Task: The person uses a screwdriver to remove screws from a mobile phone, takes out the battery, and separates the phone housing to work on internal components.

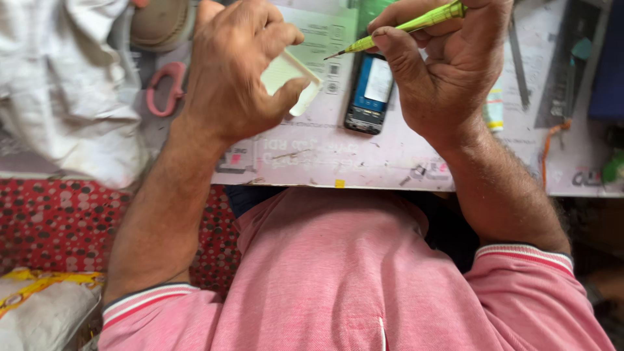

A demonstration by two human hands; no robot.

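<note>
Resting on pale worktop [364, 162], opened phone [369, 91] lies between both hands, left hand [234, 71] pinching small cream plastic tray [292, 78] just left of it, right hand [448, 65] gripping green screwdriver [403, 27], tip above phone.

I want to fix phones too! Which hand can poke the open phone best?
Probably the right hand: it grips the green screwdriver, tip just above the opened phone. The left hand is busy holding a pale plastic tray.
</note>
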